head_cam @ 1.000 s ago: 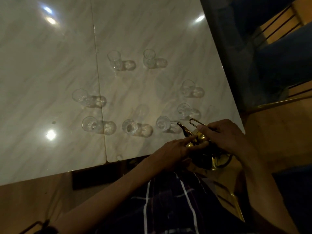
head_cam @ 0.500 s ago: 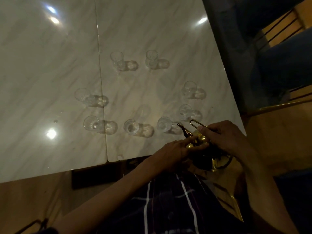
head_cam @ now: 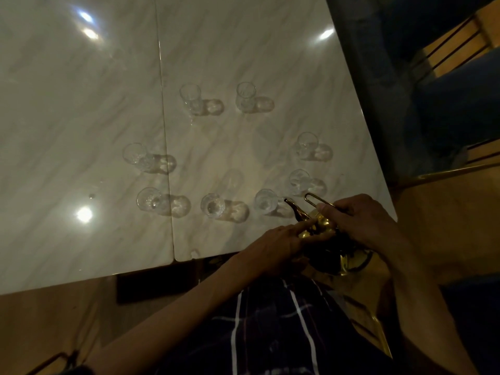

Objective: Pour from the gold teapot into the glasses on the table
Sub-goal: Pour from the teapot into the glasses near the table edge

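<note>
The gold teapot [head_cam: 322, 226] sits at the near right corner of the white marble table [head_cam: 81, 131]. Its spout points left toward the nearest glass [head_cam: 265, 202]. My right hand [head_cam: 362, 220] grips the teapot's looped handle from above. My left hand [head_cam: 281, 246] rests its fingers on the teapot's lid. Several clear glasses stand in a loose ring on the table, among them one at the back [head_cam: 245, 96] and one at the near left [head_cam: 147, 199]. The teapot's lower body is dark and partly hidden by my hands.
A seam [head_cam: 165, 147] runs down the table left of centre. Blue upholstered seating [head_cam: 446, 109] stands past the table's right edge. My checked clothing [head_cam: 284, 328] fills the bottom middle, and a wooden floor lies below the table's near edge.
Both hands and the teapot stay as they were. Only the camera has shifted slightly.
</note>
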Demonstrator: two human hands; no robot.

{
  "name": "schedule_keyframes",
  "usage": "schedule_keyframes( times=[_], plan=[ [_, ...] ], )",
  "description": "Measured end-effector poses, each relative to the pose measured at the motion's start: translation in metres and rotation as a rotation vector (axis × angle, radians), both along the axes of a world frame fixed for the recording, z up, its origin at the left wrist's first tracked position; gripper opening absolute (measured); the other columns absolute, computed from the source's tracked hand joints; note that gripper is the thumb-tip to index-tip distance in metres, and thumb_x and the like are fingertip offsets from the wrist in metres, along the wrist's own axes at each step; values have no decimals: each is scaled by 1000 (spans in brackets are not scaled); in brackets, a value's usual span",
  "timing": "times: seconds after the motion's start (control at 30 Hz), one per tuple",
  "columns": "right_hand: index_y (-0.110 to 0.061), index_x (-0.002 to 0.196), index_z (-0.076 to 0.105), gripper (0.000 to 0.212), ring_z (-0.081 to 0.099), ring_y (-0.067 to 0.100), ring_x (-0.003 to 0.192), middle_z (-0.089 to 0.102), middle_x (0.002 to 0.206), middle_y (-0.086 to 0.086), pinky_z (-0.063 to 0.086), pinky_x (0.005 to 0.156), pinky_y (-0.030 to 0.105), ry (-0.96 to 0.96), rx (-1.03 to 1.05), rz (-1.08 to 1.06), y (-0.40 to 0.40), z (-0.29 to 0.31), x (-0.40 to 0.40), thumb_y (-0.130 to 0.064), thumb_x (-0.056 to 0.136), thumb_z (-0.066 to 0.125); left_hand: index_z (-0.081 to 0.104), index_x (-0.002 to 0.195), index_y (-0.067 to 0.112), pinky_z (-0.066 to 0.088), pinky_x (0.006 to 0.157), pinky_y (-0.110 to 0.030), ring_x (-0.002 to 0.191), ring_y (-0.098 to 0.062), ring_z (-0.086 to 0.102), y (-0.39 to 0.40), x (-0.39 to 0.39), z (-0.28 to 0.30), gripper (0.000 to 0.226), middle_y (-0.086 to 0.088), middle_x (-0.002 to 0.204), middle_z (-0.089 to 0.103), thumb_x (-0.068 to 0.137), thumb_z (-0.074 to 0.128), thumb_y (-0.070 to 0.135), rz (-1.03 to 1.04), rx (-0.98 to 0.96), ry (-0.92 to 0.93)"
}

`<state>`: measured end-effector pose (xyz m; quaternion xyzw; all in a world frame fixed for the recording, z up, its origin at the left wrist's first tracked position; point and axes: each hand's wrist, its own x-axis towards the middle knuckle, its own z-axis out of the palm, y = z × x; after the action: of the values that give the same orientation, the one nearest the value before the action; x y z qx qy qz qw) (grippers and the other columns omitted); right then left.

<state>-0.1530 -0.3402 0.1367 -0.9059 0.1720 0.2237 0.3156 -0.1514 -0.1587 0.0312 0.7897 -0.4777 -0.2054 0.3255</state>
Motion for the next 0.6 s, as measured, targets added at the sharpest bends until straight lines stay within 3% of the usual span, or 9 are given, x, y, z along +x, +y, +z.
schedule_keyframes(
  times=[0.27,0.4,0.6],
  plan=[
    [-21,64,72,47,60,6,52,62,50,-6,43,54,25,-5,-39,11,0,0,1,-54,91,54,19,153,38,49,71,-26,100,-21,61,0,1,-5,75,-7,161,17,93,62,27,0,23,-27],
    [-22,63,71,46,56,1,47,59,46,-9,38,52,22,3,-46,19,0,0,0,-53,92,54,22,153,35,55,74,-33,106,-24,61,-1,1,-3,74,-9,160,19,92,64,27,2,-7,-19],
    [-20,64,71,47,63,11,55,64,54,-2,48,58,29,7,-29,19,-2,0,0,-54,91,54,22,153,34,56,72,-32,104,-23,62,-1,1,-1,74,-9,160,18,92,63,24,-6,-20,-17]
  ],
)
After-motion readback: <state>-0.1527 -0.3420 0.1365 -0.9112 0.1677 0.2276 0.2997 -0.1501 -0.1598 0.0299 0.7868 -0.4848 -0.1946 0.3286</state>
